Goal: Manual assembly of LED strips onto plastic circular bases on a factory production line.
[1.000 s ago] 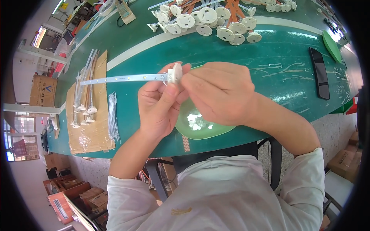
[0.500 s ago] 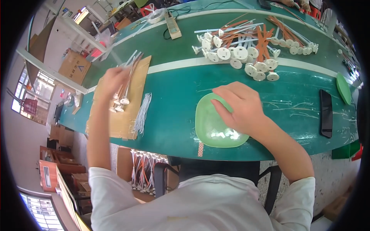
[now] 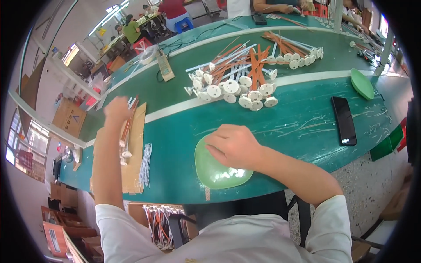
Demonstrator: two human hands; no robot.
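My left hand (image 3: pixel 117 109) is at the far end of a brown cardboard sheet (image 3: pixel 137 153), its fingers curled. It is beside brown and white wires with round white end pieces (image 3: pixel 126 154), which lie on the sheet; what it grips, if anything, is hidden. My right hand (image 3: pixel 234 145) is over a light green dish (image 3: pixel 204 171), thumb and fingers drawn together. Anything between those fingertips is too small to make out. Small shiny white pieces (image 3: pixel 230 175) lie in the dish. A bundle of thin white wires (image 3: pixel 145 164) rests by the cardboard's right edge.
Wired white discs (image 3: pixel 230 86) are heaped at the back of the green table (image 3: pixel 175 144). On the right lie a black phone (image 3: pixel 344 120) and a second green dish (image 3: pixel 362 84). A box of similar wired parts (image 3: pixel 164 223) is below the front edge. Other people work farther back.
The view has tilted up and turned, so the table sits lower and further left. My right thumb and fingers have come closer together above the dish. My left hand has shifted toward the cardboard's far end.
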